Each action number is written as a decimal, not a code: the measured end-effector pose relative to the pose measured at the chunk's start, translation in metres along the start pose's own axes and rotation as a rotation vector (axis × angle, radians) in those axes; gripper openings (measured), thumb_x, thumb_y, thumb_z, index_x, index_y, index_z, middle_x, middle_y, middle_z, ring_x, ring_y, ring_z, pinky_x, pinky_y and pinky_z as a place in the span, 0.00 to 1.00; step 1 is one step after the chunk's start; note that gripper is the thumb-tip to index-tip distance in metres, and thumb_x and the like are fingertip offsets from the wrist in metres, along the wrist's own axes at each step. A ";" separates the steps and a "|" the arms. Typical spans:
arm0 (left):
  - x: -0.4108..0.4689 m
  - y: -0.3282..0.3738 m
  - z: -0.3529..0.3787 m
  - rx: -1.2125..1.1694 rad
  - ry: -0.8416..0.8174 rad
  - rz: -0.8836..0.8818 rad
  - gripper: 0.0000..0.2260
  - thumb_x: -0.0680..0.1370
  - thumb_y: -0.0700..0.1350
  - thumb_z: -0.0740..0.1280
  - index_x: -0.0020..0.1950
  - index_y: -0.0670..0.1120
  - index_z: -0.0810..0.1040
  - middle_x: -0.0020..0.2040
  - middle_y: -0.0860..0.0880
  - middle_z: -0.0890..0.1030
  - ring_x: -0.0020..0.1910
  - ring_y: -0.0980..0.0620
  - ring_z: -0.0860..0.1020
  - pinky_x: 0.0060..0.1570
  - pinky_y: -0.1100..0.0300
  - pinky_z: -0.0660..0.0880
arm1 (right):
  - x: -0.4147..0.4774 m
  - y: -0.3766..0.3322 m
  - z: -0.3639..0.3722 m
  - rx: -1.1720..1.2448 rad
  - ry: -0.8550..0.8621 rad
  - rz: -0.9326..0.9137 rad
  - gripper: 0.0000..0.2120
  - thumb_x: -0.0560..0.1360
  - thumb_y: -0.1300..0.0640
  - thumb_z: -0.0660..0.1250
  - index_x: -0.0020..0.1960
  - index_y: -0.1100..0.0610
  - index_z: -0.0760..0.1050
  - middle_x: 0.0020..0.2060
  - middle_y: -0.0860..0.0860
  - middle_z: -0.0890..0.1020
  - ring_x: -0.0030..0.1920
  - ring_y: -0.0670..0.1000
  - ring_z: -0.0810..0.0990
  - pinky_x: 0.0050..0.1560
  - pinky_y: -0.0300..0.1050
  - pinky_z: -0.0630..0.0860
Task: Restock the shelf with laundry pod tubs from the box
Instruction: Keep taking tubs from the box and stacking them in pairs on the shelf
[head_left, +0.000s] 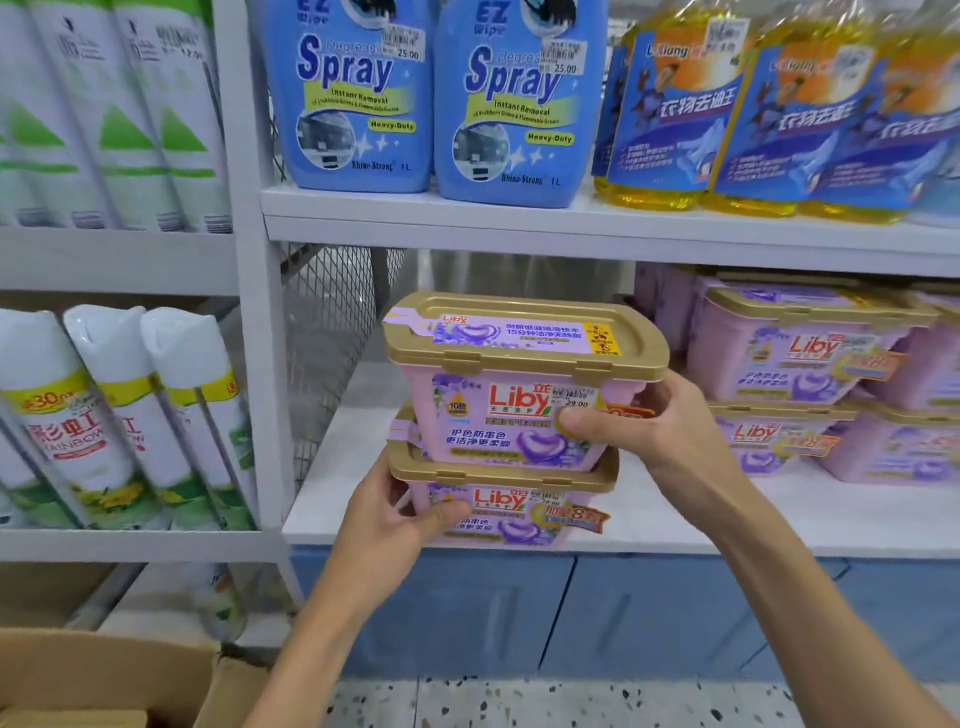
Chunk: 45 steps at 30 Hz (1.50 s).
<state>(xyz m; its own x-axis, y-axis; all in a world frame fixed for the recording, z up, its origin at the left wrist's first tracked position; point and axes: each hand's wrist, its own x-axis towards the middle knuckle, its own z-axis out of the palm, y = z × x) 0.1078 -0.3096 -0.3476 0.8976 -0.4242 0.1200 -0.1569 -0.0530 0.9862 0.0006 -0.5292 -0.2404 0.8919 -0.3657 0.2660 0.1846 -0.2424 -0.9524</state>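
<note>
Cardboard first: the brown open box sits in the lower left corner, cut off by the frame, and I cannot see whether any tubs remain inside it. Moving right, the left hand grips the near left corner of the lower pink laundry pod tub with a gold lid, thumb across its front. That tub appears to rest at the front edge of the white shelf board, and a second pink gold-lidded tub is stacked on top of it. The right hand holds the upper tub's right end, thumb pressed on the label, fingers curled round behind where I can't follow them. Further right, a block of matching pink tubs stands two high and runs out of frame, so I can't count them. I judge the restock well under way: this pair has reached the shelf but sits at its lip, wanting a push back into the gap beside the stocked rows. How deep that gap runs is lost in shadow behind the stack.
</note>
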 end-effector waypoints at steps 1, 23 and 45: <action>-0.001 0.001 0.001 -0.005 0.002 0.001 0.18 0.69 0.29 0.77 0.54 0.41 0.78 0.45 0.55 0.87 0.48 0.62 0.84 0.45 0.71 0.77 | -0.002 0.001 0.002 0.004 0.007 0.012 0.23 0.64 0.60 0.79 0.58 0.59 0.80 0.49 0.51 0.88 0.50 0.51 0.87 0.46 0.41 0.83; 0.049 0.000 0.080 0.048 -0.036 0.093 0.24 0.76 0.38 0.74 0.67 0.54 0.71 0.58 0.62 0.82 0.56 0.67 0.80 0.52 0.70 0.76 | -0.003 0.099 -0.014 -0.140 0.316 0.030 0.23 0.78 0.60 0.70 0.70 0.50 0.69 0.57 0.41 0.82 0.57 0.41 0.81 0.58 0.39 0.77; 0.154 -0.019 0.102 -0.029 -0.061 0.106 0.24 0.78 0.39 0.73 0.69 0.55 0.69 0.63 0.54 0.83 0.61 0.54 0.82 0.65 0.44 0.77 | 0.092 0.143 -0.023 -0.127 0.337 0.070 0.21 0.77 0.49 0.70 0.68 0.50 0.71 0.64 0.45 0.81 0.65 0.47 0.79 0.67 0.54 0.76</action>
<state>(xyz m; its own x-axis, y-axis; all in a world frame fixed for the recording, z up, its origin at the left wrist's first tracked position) 0.2070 -0.4659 -0.3597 0.8496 -0.4804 0.2176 -0.2368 0.0212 0.9713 0.1000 -0.6184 -0.3490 0.7103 -0.6561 0.2548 0.0560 -0.3081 -0.9497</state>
